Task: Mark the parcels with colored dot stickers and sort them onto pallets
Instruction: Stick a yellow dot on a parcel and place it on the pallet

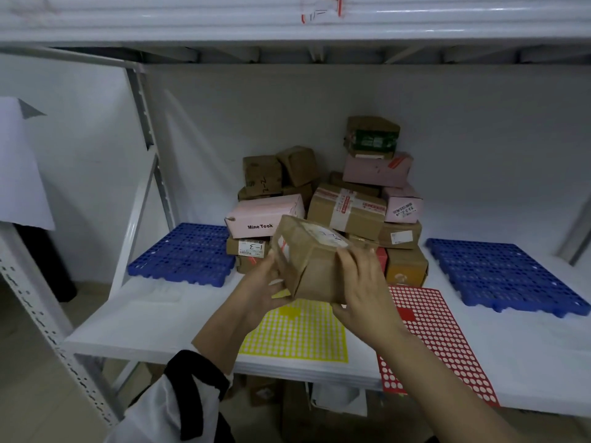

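I hold a brown cardboard parcel (308,262) with a white label on top above the shelf, tilted. My left hand (263,287) grips its lower left side and my right hand (364,289) grips its right end. Under the parcel lies a yellow dot-sticker sheet (297,334); a red dot-sticker sheet (438,340) lies to its right, hanging over the shelf's front edge. A heap of brown and pink parcels (345,206) stands behind at the shelf's middle. One blue pallet (188,254) lies at the left, another blue pallet (508,276) at the right; both are bare.
The white shelf board (153,318) sits inside a white metal rack with an upright post (147,123) at the left and an upper shelf (287,24) overhead. More boxes lie below the shelf (265,391). A white paper sheet (19,167) hangs at far left.
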